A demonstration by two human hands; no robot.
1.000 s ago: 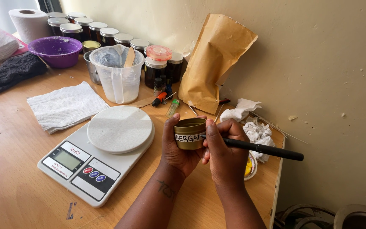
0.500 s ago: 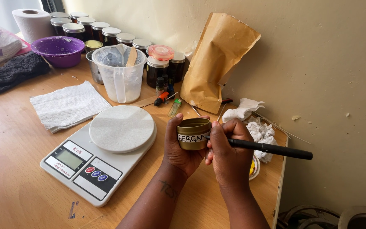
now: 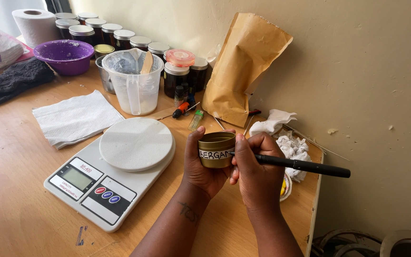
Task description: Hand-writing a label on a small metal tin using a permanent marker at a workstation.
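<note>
Cream plaster wall (image 3: 367, 95) behind a daylit wooden table (image 3: 15, 190)

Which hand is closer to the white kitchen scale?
The left hand. It holds the gold tin just beside the kitchen scale, on its right edge. The right hand, gripping the black pen, sits beyond the tin, farther away.

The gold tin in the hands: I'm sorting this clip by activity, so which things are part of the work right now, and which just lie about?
In use:
- gold tin with white label, held in the left hand
- black pen, in the right hand, tip at the label

Lying about:
- kitchen scale
- plastic jug
- purple bowl
- brown paper bag
- dark jars
- paper towel
</note>
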